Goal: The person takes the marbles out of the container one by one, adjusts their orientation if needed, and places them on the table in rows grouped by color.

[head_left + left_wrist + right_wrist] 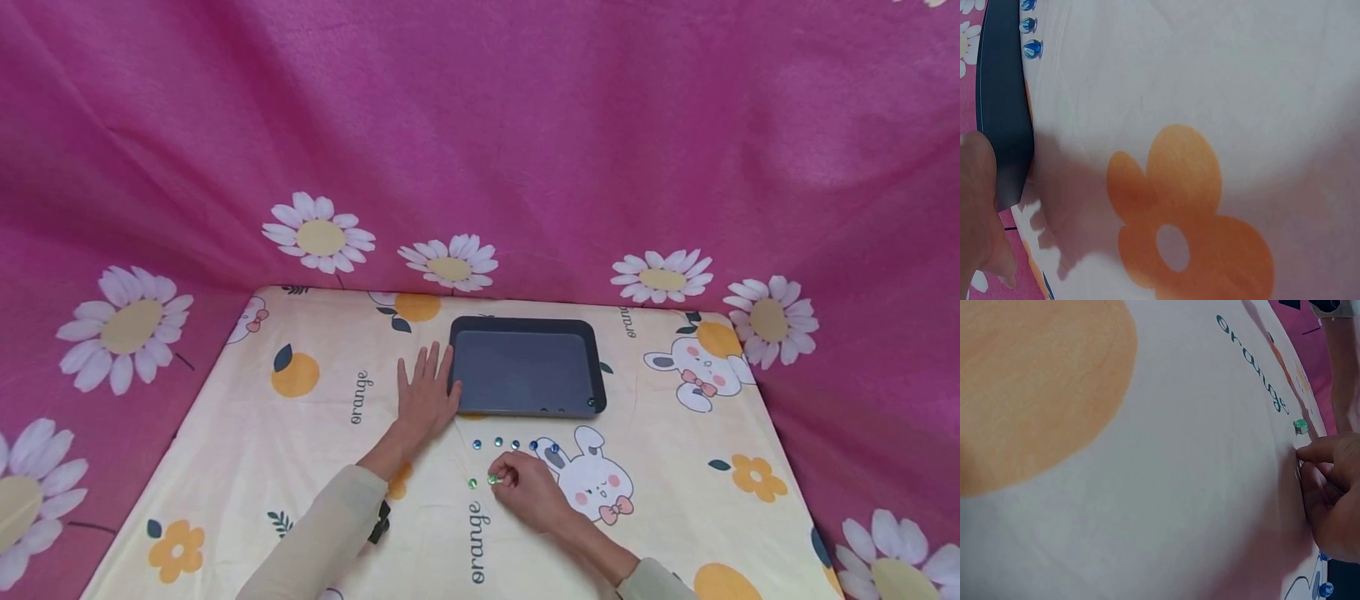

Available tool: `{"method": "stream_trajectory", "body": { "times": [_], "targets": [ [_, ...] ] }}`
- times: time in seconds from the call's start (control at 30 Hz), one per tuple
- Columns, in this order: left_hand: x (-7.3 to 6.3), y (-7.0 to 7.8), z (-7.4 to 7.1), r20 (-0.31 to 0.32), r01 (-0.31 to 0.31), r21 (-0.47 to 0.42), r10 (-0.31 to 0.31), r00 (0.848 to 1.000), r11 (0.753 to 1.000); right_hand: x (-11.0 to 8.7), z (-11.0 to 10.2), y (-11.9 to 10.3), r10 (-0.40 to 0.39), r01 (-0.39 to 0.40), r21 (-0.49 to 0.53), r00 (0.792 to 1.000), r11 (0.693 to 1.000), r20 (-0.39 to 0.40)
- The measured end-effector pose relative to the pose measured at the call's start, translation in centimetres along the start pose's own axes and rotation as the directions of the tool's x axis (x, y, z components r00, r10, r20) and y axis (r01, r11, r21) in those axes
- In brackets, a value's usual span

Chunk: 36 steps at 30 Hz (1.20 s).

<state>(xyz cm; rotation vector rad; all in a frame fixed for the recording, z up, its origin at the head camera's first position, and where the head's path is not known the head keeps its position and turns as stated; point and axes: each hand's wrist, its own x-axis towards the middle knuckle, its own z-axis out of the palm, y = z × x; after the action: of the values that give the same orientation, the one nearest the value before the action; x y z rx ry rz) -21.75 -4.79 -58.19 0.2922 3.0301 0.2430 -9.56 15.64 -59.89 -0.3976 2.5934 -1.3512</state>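
Observation:
My left hand (pixel 426 398) lies with fingers spread at the left side of a dark grey tray (pixel 525 332), the thumb against its edge. In the left wrist view, part of that hand (pixel 979 206) touches the tray's wall (pixel 1007 100). In front of the tray, my right hand (pixel 531 492) pinches a green marble (pixel 492 479) at the cloth, between thumb and index finger. Another green marble (pixel 472 483) sits just left of it; the right wrist view also shows this green marble (pixel 1300 427) beyond the fingertips, where the pinched one is mostly hidden.
Several blue marbles, one a blue marble (pixel 515 445), form a row between the right hand and the tray. Inside the tray, a dark marble (pixel 591 402) sits in the near right corner. A patterned cloth (pixel 315 475) covers the table; a pink curtain (pixel 480 125) hangs behind.

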Motion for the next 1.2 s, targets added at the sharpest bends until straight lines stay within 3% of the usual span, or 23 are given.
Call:
{"method": "stream_trajectory", "body": {
  "times": [0.37,0.63,0.97,1.2],
  "targets": [
    [0.0,0.1,-0.2,0.0,0.004,-0.007,-0.004,1.0,1.0,0.1,-0.3,0.1,-0.01,0.009,0.023,1.0,1.0,0.019],
    [0.0,0.1,-0.1,0.003,0.002,-0.011,-0.002,1.0,1.0,0.1,-1.8,-1.0,0.064,-0.067,0.068,0.997,0.995,0.052],
    [0.0,0.1,0.0,-0.012,-0.004,-0.03,0.004,1.0,1.0,2.3,-7.0,-0.9,-0.001,0.007,0.053,0.992,0.999,-0.125],
    [0.0,0.0,0.2,-0.022,-0.005,-0.028,0.005,1.0,1.0,4.5,-11.1,0.3,0.008,-0.011,-0.014,0.984,1.0,-0.18]
  ]
}}
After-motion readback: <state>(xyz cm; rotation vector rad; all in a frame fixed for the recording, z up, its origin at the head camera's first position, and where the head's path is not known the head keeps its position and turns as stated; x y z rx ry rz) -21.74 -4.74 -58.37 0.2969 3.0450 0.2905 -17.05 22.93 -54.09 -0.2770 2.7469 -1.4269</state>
